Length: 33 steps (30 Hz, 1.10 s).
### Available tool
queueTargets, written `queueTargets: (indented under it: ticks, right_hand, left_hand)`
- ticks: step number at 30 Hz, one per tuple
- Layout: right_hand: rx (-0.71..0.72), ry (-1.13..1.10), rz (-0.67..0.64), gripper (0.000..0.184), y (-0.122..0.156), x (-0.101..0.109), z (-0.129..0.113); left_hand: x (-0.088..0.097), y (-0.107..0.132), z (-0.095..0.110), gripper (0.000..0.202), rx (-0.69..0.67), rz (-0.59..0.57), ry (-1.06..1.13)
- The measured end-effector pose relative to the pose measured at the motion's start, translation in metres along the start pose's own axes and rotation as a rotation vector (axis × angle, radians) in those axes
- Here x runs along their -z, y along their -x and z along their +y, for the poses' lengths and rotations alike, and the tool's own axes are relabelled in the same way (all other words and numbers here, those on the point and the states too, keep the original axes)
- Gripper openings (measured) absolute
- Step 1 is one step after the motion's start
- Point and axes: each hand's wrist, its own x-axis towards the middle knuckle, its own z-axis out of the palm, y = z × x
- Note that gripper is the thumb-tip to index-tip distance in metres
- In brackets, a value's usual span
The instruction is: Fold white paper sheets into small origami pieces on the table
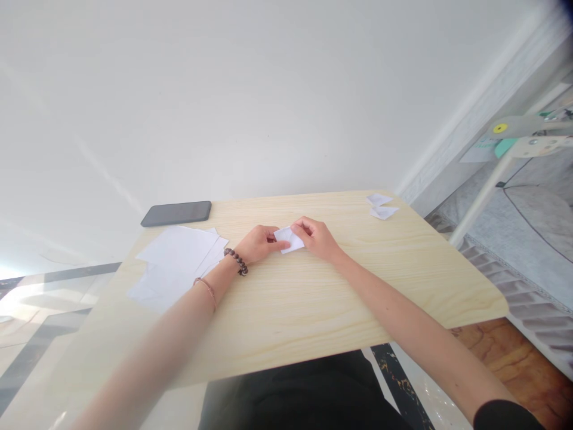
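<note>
A small folded piece of white paper (289,239) is held between my two hands, over the middle of the table. My left hand (259,243) grips its left side, with the thumb lying across the front. On the right, my right hand (314,235) pinches the upper right corner between thumb and fingers. Dark beads and a thin reddish bracelet circle my left wrist. Beyond my left forearm lies a loose stack of white paper sheets (174,260). Two small folded paper pieces (382,206) rest at the table's far right corner.
A dark phone (176,213) lies at the far left corner of the light wooden table (277,322). The table's back edge meets a white wall (268,107). To the right stands a pale metal frame (487,191) beside grey fabric.
</note>
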Motion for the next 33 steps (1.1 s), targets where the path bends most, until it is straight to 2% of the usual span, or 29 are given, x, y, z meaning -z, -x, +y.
queueTargets:
  ticks: [4, 8, 14, 19, 26, 33]
  right_hand:
    - [-0.013, -0.021, 0.033, 0.029, -0.0004, -0.0001, 0.0003]
    - [-0.03, -0.058, 0.083, 0.029, -0.0009, 0.0001, 0.0006]
    - [-0.054, -0.076, 0.055, 0.031, -0.0005, -0.001, 0.0013]
    - [-0.085, -0.123, 0.033, 0.033, -0.0025, -0.0018, 0.0041]
    - [-0.05, -0.034, 0.037, 0.028, -0.0011, -0.0003, 0.0009]
    - [0.022, 0.08, -0.014, 0.027, -0.0002, 0.0023, -0.0006]
  left_hand:
    - [-0.0002, -0.0006, 0.0004, 0.035, 0.017, 0.025, -0.006]
    - [-0.0011, -0.0009, 0.0007, 0.038, 0.014, -0.005, 0.054]
    - [-0.0011, 0.0, 0.0009, 0.034, 0.004, 0.016, -0.011]
    - [-0.0011, -0.0005, -0.0008, 0.035, 0.035, 0.021, 0.019]
    - [-0.0007, -0.0026, -0.0045, 0.037, 0.027, 0.103, 0.168]
    - [0.0003, -0.0046, -0.0077, 0.043, 0.015, 0.217, 0.057]
